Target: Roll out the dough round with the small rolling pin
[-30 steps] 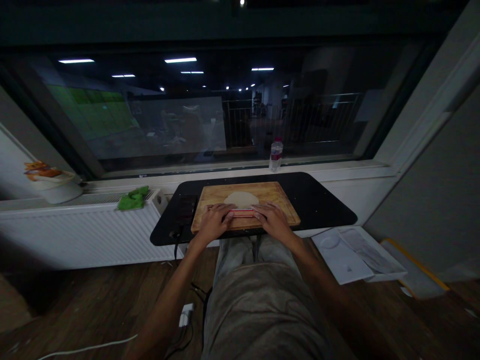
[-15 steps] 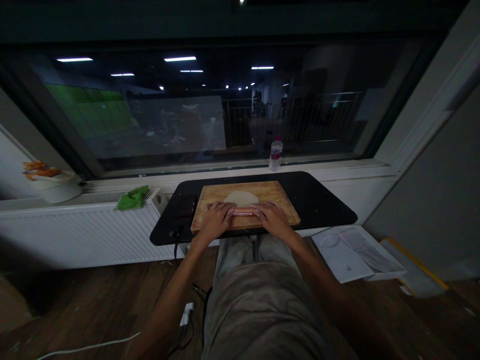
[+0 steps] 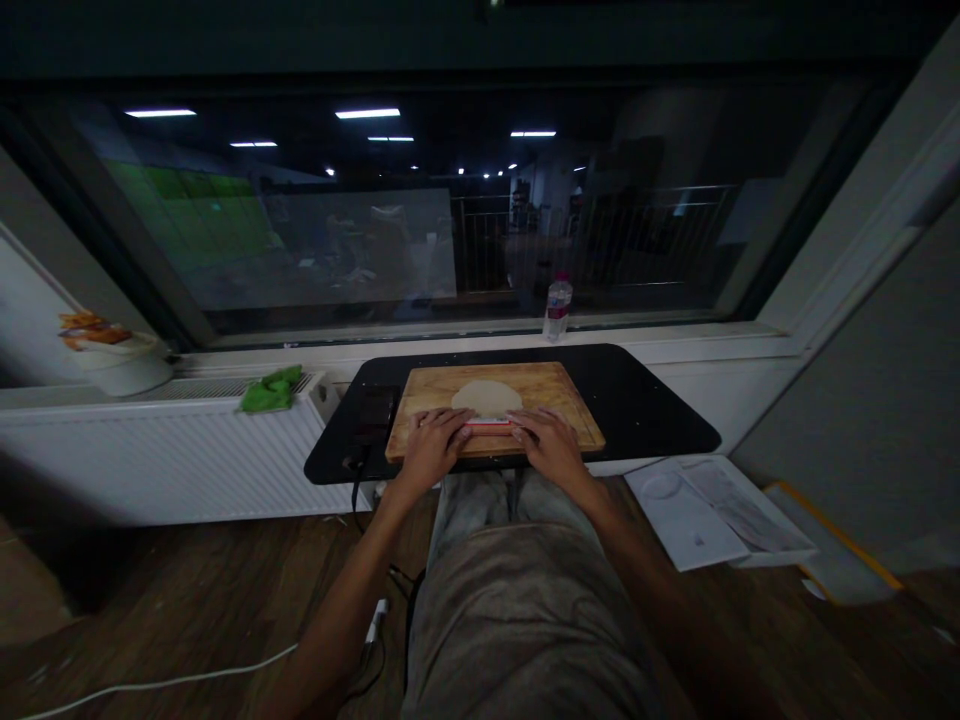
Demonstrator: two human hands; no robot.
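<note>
A black table (image 3: 645,410) carries a wooden board (image 3: 570,400) at its middle and a dark device (image 3: 373,412) just left of it.

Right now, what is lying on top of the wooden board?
On the wooden board lies a flat round of dough, with a rolling pin at its near edge. The left hand and right hand cover the pin's ends, hiding them.

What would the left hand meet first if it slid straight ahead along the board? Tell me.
Probably the flat dough disc: the left hand lies palm down on the rolling pin, fingers pointing toward it, though depth is unclear.
</note>
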